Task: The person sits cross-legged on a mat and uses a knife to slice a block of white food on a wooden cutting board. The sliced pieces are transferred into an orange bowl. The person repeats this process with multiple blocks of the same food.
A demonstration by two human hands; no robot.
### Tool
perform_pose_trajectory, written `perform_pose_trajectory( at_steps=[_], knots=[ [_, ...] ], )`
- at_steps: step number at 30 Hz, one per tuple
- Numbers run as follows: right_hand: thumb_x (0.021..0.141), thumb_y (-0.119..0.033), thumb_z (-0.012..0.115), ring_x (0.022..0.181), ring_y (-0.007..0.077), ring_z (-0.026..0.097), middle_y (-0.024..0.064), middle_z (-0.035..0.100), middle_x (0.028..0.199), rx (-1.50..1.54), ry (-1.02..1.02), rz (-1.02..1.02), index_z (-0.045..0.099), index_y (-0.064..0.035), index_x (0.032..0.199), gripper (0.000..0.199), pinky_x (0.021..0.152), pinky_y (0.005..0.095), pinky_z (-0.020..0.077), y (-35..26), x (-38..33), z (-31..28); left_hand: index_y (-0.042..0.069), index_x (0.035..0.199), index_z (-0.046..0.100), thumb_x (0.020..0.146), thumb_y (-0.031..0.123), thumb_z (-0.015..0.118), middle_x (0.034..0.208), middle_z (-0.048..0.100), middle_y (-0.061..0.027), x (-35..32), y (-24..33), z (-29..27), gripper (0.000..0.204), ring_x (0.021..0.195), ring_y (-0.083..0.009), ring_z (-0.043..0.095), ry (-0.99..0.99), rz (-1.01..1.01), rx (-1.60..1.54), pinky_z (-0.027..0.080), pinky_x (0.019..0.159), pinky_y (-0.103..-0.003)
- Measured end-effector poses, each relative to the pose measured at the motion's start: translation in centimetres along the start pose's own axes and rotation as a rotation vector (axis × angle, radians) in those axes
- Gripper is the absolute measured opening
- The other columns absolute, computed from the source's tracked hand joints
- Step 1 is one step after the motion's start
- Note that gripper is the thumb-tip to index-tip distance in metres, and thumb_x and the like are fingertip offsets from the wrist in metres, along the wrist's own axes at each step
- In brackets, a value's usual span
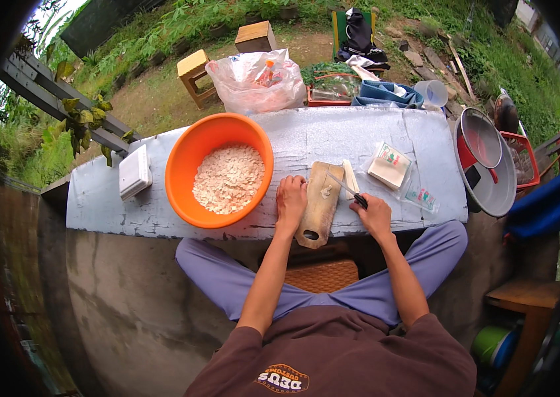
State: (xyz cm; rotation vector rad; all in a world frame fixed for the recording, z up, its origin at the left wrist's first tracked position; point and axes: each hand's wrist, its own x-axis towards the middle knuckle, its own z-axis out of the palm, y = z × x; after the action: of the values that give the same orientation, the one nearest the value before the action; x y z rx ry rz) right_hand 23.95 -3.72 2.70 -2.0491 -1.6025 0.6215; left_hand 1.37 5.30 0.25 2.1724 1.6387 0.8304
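Note:
A wooden cutting board (313,210) with a handle hole at its near end lies at the table's front edge. My left hand (291,200) rests at the board's left side, fingers loosely bent and apart, nothing visible in them. My right hand (376,216) is closed round the black handle of a knife (343,184), its blade slanting over the board's far right corner. Small pale cut pieces (326,192) lie on the board. Just right of it is a narrow stack of pale strips (349,177). Left of my left hand, an orange basin (177,192) holds many small pale flat pieces (227,178).
An opened plastic pack of square pale sheets (389,167) lies right of the strips. A white box (135,172) sits at the table's left. A plastic bag (253,89) and a blue cloth (389,94) are beyond the far edge. A grey basin (498,188) stands at the right.

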Motion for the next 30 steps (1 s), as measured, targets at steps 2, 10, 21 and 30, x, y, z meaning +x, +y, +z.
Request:
perform_pose_trajectory(
  at_steps=[2, 10, 21, 30],
  knots=[
    [0.084, -0.033, 0.075, 0.082, 0.0358, 0.069, 0.0142, 0.072, 0.083, -0.006, 0.005, 0.012, 0.073, -0.0099, 0.098, 0.028, 0.070, 0.0463, 0.0509, 0.2, 0.1, 0.2, 0.004, 0.097, 0.065, 0.093, 0.014, 0.062, 0.096, 0.062, -0.0128, -0.3, -0.2, 0.2, 0.012, 0.097, -0.0329, 0.058, -0.009, -0.009, -0.022, 0.047, 0.085, -0.044],
    [0.087, -0.036, 0.071, 0.074, 0.0326, 0.067, 0.0137, 0.070, 0.076, 0.221, -0.056, 0.001, 0.074, -0.0086, 0.094, 0.029, 0.067, 0.0424, 0.0483, -3.3, 2.9, 0.0, 0.004, 0.098, 0.064, 0.093, 0.014, 0.060, 0.096, 0.062, -0.0119, 0.0, -0.9, -0.3, 0.012, 0.098, -0.0327, 0.058, -0.025, 0.011, -0.125, 0.045, 0.087, -0.043],
    [0.088, -0.034, 0.072, 0.075, 0.0328, 0.068, 0.0133, 0.071, 0.080, 0.226, 0.015, -0.022, 0.070, -0.0086, 0.099, 0.028, 0.068, 0.0420, 0.0493, -0.9, 2.4, -0.4, 0.003, 0.098, 0.072, 0.089, 0.011, 0.068, 0.089, 0.063, -0.0136, -0.8, -0.8, -0.6, 0.012, 0.091, -0.0323, 0.060, 0.039, 0.068, -0.217, 0.048, 0.081, -0.042],
    [0.091, -0.036, 0.069, 0.079, 0.0363, 0.069, 0.0165, 0.071, 0.083, 0.185, 0.164, 0.021, 0.069, -0.0080, 0.103, 0.030, 0.069, 0.0446, 0.0510, 2.2, 0.5, -0.5, 0.002, 0.099, 0.071, 0.088, 0.004, 0.068, 0.091, 0.067, -0.0127, 0.7, 1.4, -1.1, 0.011, 0.084, -0.0293, 0.063, 0.076, -0.115, -0.440, 0.050, 0.076, -0.041]
  ],
)
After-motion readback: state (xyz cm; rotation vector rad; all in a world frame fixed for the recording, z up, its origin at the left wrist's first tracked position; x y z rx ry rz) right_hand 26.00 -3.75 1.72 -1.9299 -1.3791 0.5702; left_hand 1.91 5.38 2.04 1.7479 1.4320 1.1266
